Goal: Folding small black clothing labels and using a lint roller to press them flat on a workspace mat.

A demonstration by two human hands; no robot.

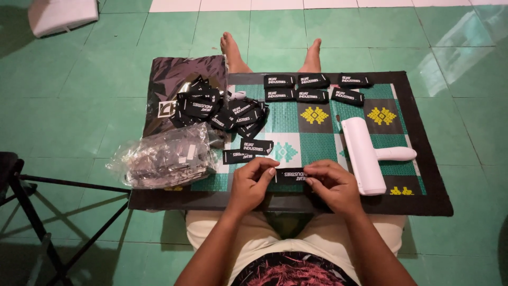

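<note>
The person sat on a floor of green tiles (pixel 79 106), with a band of white tiles (pixel 254 4) along the far edge, legs stretched out beneath a low board so that both bare feet (pixel 230 43) showed beyond it. The board was covered by a woven mat (pixel 423 175) with a black border and green, grey and white squares bearing yellow diamond motifs.

At the near edge of the mat, both hands pinched one black woven label (pixel 290 175) with white lettering: the left hand (pixel 253 182) gripped its left end between thumb and fingers, and the right hand (pixel 333 182) gripped its right end.

Two more labels (pixel 248 150) lay just beyond the left hand. A loose heap of labels (pixel 219 108) sat at the mat's far left, partly on a dark printed bag (pixel 185 71). Near the left hand lay a crumpled clear plastic bag (pixel 164 159). Six labels (pixel 312 87) lay in two neat rows at the far edge. A white lint roller (pixel 365 156) rested just beside the right hand. A white object (pixel 61 16) stood in the far left corner, and black metal legs (pixel 32 212) at the near left.
</note>
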